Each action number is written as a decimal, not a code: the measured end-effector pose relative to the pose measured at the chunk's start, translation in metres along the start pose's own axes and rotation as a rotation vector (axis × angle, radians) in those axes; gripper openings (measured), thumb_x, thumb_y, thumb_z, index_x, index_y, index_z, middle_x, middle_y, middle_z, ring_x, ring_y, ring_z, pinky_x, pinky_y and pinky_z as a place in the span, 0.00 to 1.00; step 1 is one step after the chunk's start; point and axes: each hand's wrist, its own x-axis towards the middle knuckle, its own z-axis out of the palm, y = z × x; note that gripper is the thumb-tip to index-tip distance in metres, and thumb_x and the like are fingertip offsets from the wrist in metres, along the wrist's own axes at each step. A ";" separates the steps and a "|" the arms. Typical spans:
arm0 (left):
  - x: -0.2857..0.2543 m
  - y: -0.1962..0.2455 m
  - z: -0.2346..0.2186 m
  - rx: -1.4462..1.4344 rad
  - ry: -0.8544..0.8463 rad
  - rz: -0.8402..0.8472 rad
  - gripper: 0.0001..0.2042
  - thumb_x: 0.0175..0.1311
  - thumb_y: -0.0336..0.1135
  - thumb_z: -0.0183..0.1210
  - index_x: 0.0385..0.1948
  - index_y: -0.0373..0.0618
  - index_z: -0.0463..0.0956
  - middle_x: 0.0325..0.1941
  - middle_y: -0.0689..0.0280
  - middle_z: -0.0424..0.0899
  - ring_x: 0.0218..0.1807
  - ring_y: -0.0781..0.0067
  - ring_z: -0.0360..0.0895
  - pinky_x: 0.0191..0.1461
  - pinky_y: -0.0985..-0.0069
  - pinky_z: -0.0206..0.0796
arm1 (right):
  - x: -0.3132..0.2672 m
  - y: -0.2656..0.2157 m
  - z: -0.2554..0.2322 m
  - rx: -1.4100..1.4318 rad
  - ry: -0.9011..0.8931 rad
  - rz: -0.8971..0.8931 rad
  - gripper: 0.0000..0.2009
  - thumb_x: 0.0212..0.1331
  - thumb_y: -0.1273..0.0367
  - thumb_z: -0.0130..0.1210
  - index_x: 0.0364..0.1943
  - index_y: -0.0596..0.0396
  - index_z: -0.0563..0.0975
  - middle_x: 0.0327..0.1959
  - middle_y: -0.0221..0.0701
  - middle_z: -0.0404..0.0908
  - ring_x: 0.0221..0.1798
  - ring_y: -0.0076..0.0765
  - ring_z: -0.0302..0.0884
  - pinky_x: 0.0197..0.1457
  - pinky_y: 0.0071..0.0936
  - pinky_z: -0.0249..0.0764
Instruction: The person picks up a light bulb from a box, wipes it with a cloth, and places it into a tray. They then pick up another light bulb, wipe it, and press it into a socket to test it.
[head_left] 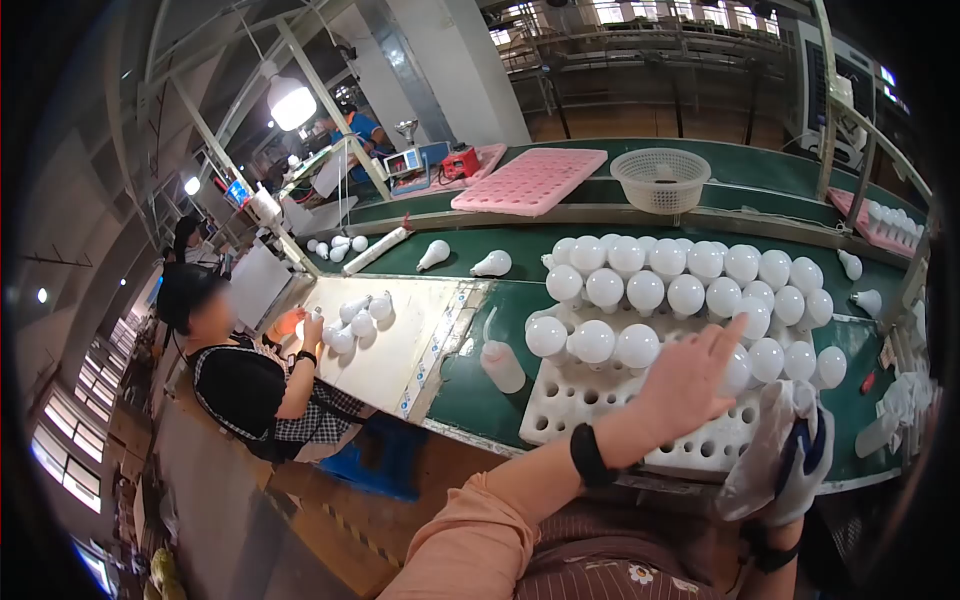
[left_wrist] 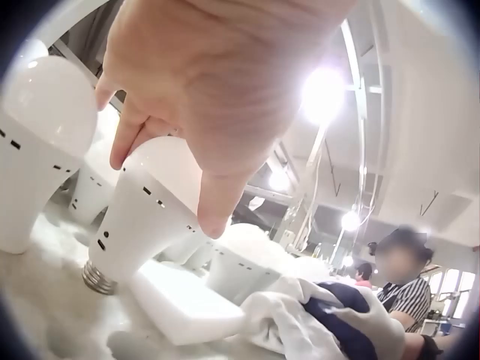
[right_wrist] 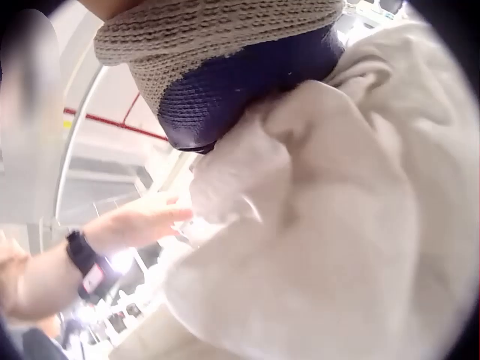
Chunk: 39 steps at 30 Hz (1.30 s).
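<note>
My bare left hand [head_left: 682, 388] reaches over rows of white light bulbs [head_left: 685, 296] standing on a white foam tray [head_left: 572, 392]. In the left wrist view the thumb and fingers of that hand [left_wrist: 202, 82] grip the round top of one bulb [left_wrist: 139, 217], which leans with its metal screw base showing at the tray's surface. My right hand [head_left: 800, 465], in a white and dark blue glove, holds a bunched white cloth [head_left: 757, 450] at the tray's right front corner. The cloth [right_wrist: 322, 225] fills much of the right wrist view and hides the gloved fingertips.
A plastic bottle [head_left: 503, 367] stands left of the tray. Behind are a white basket [head_left: 660, 182] and a pink foam tray [head_left: 530, 180]. Loose bulbs [head_left: 492, 264] lie on the green table. A person [head_left: 240, 380] sits at the left, handling a bulb. White bags [head_left: 905, 400] hang at the right.
</note>
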 end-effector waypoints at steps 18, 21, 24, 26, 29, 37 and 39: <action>-0.122 -0.025 -0.016 -1.041 0.074 -0.618 0.38 0.51 0.23 0.70 0.66 0.42 0.59 0.60 0.61 0.68 0.61 0.64 0.70 0.64 0.68 0.66 | 0.141 -0.037 0.023 -1.021 -0.111 -0.573 0.29 0.54 0.59 0.62 0.60 0.55 0.72 0.61 0.46 0.71 0.60 0.56 0.71 0.62 0.43 0.68; -0.147 -0.048 0.005 -0.945 0.199 -0.664 0.37 0.49 0.27 0.72 0.64 0.41 0.62 0.58 0.59 0.72 0.58 0.61 0.73 0.63 0.67 0.67 | 0.108 -0.067 0.051 -0.665 -0.376 -0.253 0.30 0.56 0.56 0.61 0.61 0.54 0.70 0.63 0.47 0.70 0.65 0.55 0.67 0.66 0.45 0.64; -0.159 -0.059 0.012 -0.321 0.151 -0.539 0.34 0.48 0.37 0.73 0.58 0.38 0.69 0.55 0.50 0.76 0.57 0.53 0.74 0.59 0.64 0.67 | 0.052 -0.026 0.121 -0.909 -0.634 -0.072 0.29 0.62 0.51 0.54 0.63 0.53 0.69 0.66 0.49 0.67 0.65 0.58 0.67 0.68 0.47 0.63; -0.164 -0.063 0.011 -0.263 0.124 -0.454 0.35 0.47 0.36 0.73 0.59 0.40 0.68 0.56 0.52 0.76 0.58 0.52 0.73 0.62 0.62 0.65 | 0.044 -0.005 0.143 -0.984 -0.644 0.037 0.31 0.64 0.51 0.52 0.67 0.52 0.65 0.68 0.49 0.64 0.66 0.58 0.65 0.69 0.47 0.63; -0.163 -0.067 0.006 -0.230 0.072 -0.405 0.37 0.46 0.35 0.73 0.61 0.41 0.66 0.57 0.53 0.74 0.59 0.54 0.72 0.63 0.63 0.64 | 0.050 0.006 0.141 -0.942 -0.655 0.085 0.30 0.63 0.55 0.54 0.67 0.52 0.64 0.69 0.49 0.63 0.67 0.58 0.64 0.69 0.46 0.63; -0.157 -0.059 0.013 -0.224 0.044 -0.507 0.39 0.42 0.35 0.74 0.62 0.42 0.67 0.55 0.53 0.76 0.58 0.51 0.72 0.62 0.61 0.64 | -0.028 -0.051 0.129 -0.415 -0.822 -0.390 0.27 0.54 0.68 0.58 0.62 0.51 0.71 0.69 0.43 0.64 0.69 0.57 0.62 0.70 0.48 0.62; -0.157 -0.059 0.013 -0.195 0.064 -0.451 0.38 0.41 0.33 0.74 0.60 0.41 0.70 0.55 0.54 0.77 0.57 0.50 0.72 0.62 0.60 0.64 | -0.027 -0.043 0.125 -0.474 -0.766 -0.342 0.26 0.54 0.69 0.56 0.62 0.49 0.71 0.69 0.41 0.65 0.69 0.56 0.63 0.70 0.49 0.61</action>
